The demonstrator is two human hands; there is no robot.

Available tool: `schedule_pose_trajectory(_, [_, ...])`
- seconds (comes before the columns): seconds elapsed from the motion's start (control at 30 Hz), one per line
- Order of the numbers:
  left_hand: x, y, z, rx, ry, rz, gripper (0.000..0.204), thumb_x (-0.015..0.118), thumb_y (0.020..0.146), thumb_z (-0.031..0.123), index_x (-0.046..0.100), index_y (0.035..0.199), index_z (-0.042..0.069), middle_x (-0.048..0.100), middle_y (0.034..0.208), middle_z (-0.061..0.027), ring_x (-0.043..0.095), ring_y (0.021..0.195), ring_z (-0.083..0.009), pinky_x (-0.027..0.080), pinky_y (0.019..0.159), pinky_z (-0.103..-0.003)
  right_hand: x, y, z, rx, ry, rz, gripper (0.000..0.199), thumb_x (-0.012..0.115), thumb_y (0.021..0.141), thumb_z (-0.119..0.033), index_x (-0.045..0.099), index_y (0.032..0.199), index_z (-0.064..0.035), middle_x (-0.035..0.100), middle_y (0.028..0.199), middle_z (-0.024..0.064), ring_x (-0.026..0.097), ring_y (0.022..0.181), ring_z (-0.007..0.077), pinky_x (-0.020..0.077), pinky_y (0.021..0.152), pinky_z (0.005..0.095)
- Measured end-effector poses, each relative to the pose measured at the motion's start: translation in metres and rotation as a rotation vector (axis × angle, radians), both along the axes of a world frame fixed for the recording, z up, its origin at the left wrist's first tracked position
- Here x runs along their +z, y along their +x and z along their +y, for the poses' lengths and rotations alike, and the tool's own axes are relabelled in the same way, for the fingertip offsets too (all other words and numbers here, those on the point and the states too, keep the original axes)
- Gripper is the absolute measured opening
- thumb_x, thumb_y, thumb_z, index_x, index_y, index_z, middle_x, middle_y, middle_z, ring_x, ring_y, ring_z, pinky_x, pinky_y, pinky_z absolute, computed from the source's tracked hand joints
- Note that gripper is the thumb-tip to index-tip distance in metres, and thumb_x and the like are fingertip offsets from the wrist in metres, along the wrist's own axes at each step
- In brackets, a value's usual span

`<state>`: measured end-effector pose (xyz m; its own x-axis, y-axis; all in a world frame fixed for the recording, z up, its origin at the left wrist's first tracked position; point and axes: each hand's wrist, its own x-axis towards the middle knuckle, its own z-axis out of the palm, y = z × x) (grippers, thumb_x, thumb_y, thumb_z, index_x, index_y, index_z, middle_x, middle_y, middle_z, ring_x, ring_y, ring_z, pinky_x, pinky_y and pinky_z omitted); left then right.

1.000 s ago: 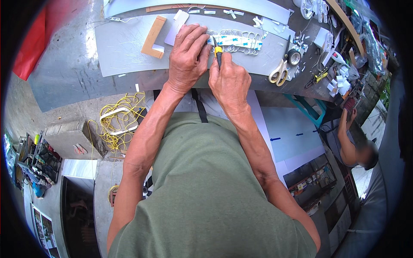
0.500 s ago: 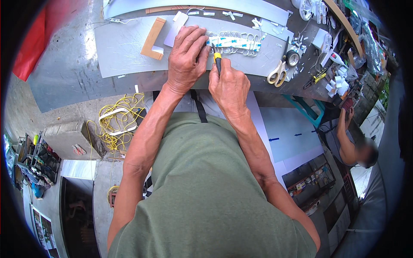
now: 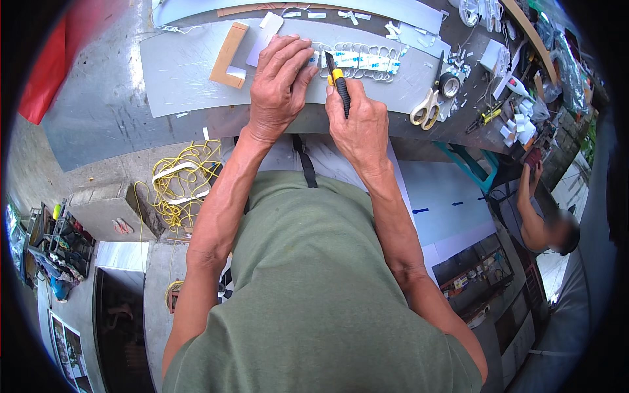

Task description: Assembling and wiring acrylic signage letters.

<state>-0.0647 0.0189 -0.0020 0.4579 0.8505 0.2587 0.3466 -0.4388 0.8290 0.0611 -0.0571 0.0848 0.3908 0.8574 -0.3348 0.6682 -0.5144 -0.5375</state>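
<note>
My right hand is wrapped round a black-and-yellow utility knife. Its dark blade points up and away, over the left part of a strip with white-and-blue printed backing and white wire loops along both long sides. My left hand is at the left end of that strip, fingers bent and thumb close to the index finger, which partly hides the end. Under the strip lies a curved grey sheet. Beside my left hand are an L-shaped brown-edged piece and a pale flat piece.
Scissors, a tape roll and white scraps lie to the right on the metal table. Pliers and clutter fill the far right. Yellow cord is on the floor at left. Another person is at right.
My right hand has drawn back slightly to the right, and the knife blade has lifted into fuller view. My left hand has shifted slightly left, staying by the strip's left end.
</note>
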Motion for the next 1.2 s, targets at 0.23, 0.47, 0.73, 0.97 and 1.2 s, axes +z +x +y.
schedule_pose_trajectory(0.23, [0.003, -0.002, 0.0, 0.031, 0.006, 0.058, 0.033, 0.075, 0.082, 0.0, 0.072, 0.115, 0.006, 0.07, 0.123, -0.0048, 0.06, 0.125, -0.0263, 0.047, 0.107, -0.041, -0.007, 0.0, 0.002, -0.035, -0.012, 0.098, 0.021, 0.065, 0.095, -0.018, 0.057, 0.091, 0.0005, 0.059, 0.055, 0.0174, 0.064, 0.049, 0.0359, 0.0484, 0.047, 0.0451])
schedule_pose_trajectory(0.47, [0.027, -0.011, -0.003, 0.076, 0.103, 0.291, 0.033, 0.079, 0.079, 0.003, 0.074, 0.11, 0.009, 0.071, 0.106, -0.0028, 0.064, 0.097, -0.0236, 0.052, 0.084, -0.036, -0.007, -0.001, -0.001, -0.085, -0.029, 0.124, 0.021, 0.064, 0.095, -0.019, 0.058, 0.093, 0.0011, 0.059, 0.054, 0.0174, 0.063, 0.048, 0.0364, 0.0477, 0.047, 0.0466])
schedule_pose_trajectory(0.73, [0.02, -0.004, -0.014, 0.043, -0.01, 0.249, 0.024, 0.077, 0.08, 0.007, 0.073, 0.104, 0.009, 0.065, 0.09, -0.0038, 0.06, 0.081, -0.0222, 0.05, 0.069, -0.035, -0.012, 0.002, 0.001, -0.029, -0.047, 0.07, 0.022, 0.064, 0.095, -0.02, 0.057, 0.09, -0.0007, 0.06, 0.055, 0.0164, 0.064, 0.05, 0.0353, 0.0486, 0.048, 0.0457])
schedule_pose_trajectory(0.97, [0.017, 0.001, -0.004, 0.125, -0.114, 0.147, 0.022, 0.079, 0.08, 0.008, 0.073, 0.101, 0.009, 0.067, 0.086, -0.0053, 0.065, 0.077, -0.0237, 0.052, 0.065, -0.036, -0.013, 0.004, -0.001, 0.005, -0.05, 0.038, 0.021, 0.064, 0.095, -0.021, 0.056, 0.088, -0.0035, 0.061, 0.057, 0.0152, 0.065, 0.053, 0.0349, 0.0496, 0.051, 0.0448])
schedule_pose_trajectory(1.2, [0.017, 0.002, -0.001, 0.106, -0.133, 0.17, 0.026, 0.081, 0.081, 0.011, 0.074, 0.106, 0.01, 0.069, 0.087, -0.0056, 0.068, 0.073, -0.0199, 0.053, 0.062, -0.032, -0.012, 0.004, -0.001, -0.007, -0.057, 0.041, 0.02, 0.065, 0.095, -0.02, 0.056, 0.088, -0.0037, 0.06, 0.056, 0.0156, 0.065, 0.052, 0.0354, 0.0491, 0.051, 0.0451])
